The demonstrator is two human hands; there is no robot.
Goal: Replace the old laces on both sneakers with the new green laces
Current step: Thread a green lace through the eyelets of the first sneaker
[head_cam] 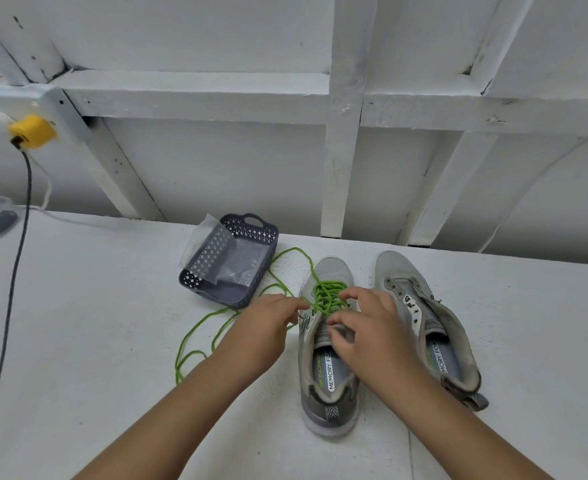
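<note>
Two grey sneakers are set side by side on the white surface (pixel 78 323), toes pointing away. The left sneaker (pixel 327 358) is partly threaded with a green lace (pixel 325 294) criss-crossed over its lower eyelets; the loose length of the lace is trailed off to the left in loops across the surface, past the near corner of a grey perforated basket (pixel 230 261). A clear plastic bag (pixel 216 251) is draped in the basket and over its left wall. The right sneaker (pixel 427 323) is seen without a lace, its tongue pulled open.

The left hand (pixel 268 323) is held at the left eyelet row, its fingertips curled and pinched on the green lace. The right hand (pixel 365 327) is placed over the tongue, its fingers curled; whether anything is pinched between them cannot be told.

A yellow plug (pixel 33 130) with a dark cable (pixel 12 282) is seen at far left.
</note>
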